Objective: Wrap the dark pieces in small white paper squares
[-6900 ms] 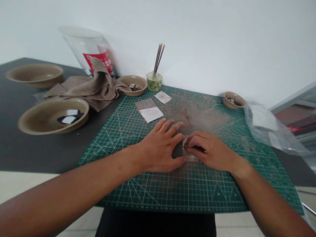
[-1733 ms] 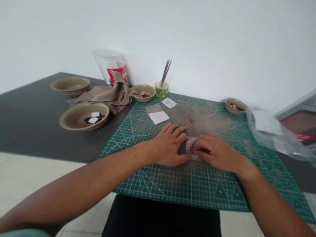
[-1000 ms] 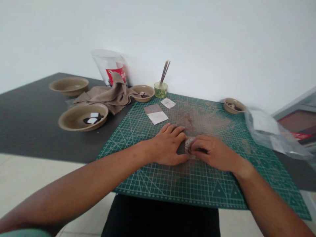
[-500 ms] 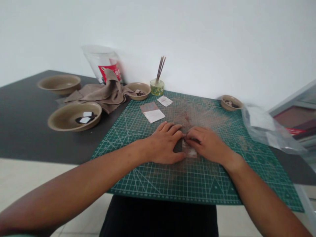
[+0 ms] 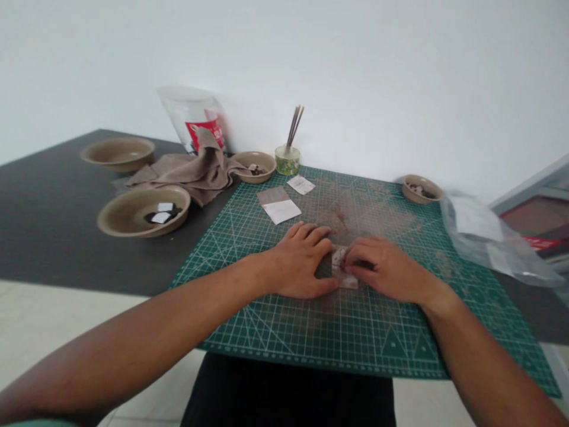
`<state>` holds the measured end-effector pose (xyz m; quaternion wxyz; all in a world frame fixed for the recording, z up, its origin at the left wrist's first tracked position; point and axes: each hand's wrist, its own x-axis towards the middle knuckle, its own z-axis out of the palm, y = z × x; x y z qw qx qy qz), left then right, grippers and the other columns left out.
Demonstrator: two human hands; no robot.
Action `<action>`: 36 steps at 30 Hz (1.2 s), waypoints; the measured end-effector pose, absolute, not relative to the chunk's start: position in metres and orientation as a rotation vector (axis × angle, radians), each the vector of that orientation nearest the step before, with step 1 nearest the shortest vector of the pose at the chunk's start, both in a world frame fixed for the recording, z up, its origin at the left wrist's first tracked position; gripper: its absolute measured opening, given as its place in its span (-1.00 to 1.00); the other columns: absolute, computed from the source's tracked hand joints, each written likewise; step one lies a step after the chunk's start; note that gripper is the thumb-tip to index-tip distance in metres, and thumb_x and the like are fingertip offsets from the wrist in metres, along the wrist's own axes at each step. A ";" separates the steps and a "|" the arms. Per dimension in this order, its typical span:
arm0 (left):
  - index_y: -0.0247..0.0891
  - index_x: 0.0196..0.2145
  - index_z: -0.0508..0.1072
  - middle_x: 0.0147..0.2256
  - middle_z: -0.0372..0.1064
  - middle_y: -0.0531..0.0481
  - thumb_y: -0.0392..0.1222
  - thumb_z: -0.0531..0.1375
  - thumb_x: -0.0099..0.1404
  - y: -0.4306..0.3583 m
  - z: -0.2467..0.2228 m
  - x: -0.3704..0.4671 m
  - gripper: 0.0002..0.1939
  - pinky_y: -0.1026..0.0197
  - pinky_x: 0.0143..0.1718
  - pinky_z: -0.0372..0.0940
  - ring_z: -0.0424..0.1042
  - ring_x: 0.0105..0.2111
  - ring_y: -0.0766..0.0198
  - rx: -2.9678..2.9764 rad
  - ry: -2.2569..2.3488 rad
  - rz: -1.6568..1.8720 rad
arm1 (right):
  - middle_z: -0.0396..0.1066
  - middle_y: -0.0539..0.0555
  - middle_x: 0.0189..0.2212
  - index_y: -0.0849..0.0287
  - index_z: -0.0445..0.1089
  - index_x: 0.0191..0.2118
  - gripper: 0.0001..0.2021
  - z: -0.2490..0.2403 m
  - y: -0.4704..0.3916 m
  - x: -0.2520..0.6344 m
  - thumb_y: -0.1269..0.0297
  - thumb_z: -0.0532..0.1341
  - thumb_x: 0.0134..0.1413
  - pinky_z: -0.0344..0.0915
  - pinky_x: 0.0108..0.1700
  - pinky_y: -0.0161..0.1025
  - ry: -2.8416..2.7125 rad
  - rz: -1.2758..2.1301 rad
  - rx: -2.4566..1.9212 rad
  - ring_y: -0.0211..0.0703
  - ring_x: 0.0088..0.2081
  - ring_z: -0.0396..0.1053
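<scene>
My left hand (image 5: pixel 300 264) lies flat on the green cutting mat (image 5: pixel 249 237), fingers spread. Its thumb and fingertips rest at the left edge of a small flat piece (image 5: pixel 349 281), pale with brownish smudges. A dark grey patch shows between that thumb and forefinger. Over the right side of the piece, my right hand (image 5: pixel 386 267) has its fingers pinched together, tips down on the surface. Whatever those fingertips hold is too small and hidden to name. Farther back lie a part-brown, part-white card (image 5: pixel 281 207) and a smaller whitish card (image 5: pixel 301 184).
Brown dust covers the mat's middle. At left stand a bowl with black and white pieces (image 5: pixel 144 222), another bowl (image 5: pixel 118 151), a brown cloth (image 5: pixel 182 172) and a clear tub (image 5: pixel 184 110). Behind are a stick holder (image 5: pixel 287 161) and small bowls (image 5: pixel 255 160). A plastic bag (image 5: pixel 507 249) lies right.
My right hand has slid slightly right and toward me across the small piece, uncovering more of its speckled upper part. My left hand stays in place on the mat. The whole view has shifted a little.
</scene>
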<state>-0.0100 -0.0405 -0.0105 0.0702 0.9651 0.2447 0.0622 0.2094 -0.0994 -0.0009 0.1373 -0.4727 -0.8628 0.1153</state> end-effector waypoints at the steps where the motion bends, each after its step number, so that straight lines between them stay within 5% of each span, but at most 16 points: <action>1: -0.25 0.13 0.29 0.32 0.02 -0.23 0.30 0.07 0.30 -0.041 -0.010 -0.010 -0.34 -0.17 0.31 -0.17 -0.01 0.31 -0.13 2.905 0.734 0.183 | 0.49 0.00 -0.26 0.12 0.43 -0.26 -0.96 -0.001 -0.100 0.208 0.34 0.24 0.25 0.22 -0.04 -0.14 -2.513 0.364 -1.323 -0.14 -0.16 0.41; 36: -0.25 0.14 0.29 0.33 0.00 -0.22 0.28 0.09 0.29 -0.041 -0.010 -0.010 -0.34 -0.18 0.32 -0.21 -0.04 0.32 -0.15 2.902 0.749 0.179 | 0.48 0.05 -0.21 0.14 0.42 -0.24 -0.94 0.000 -0.099 0.205 0.33 0.20 0.27 0.20 -0.05 -0.11 -2.421 0.274 -1.470 -0.09 -0.13 0.39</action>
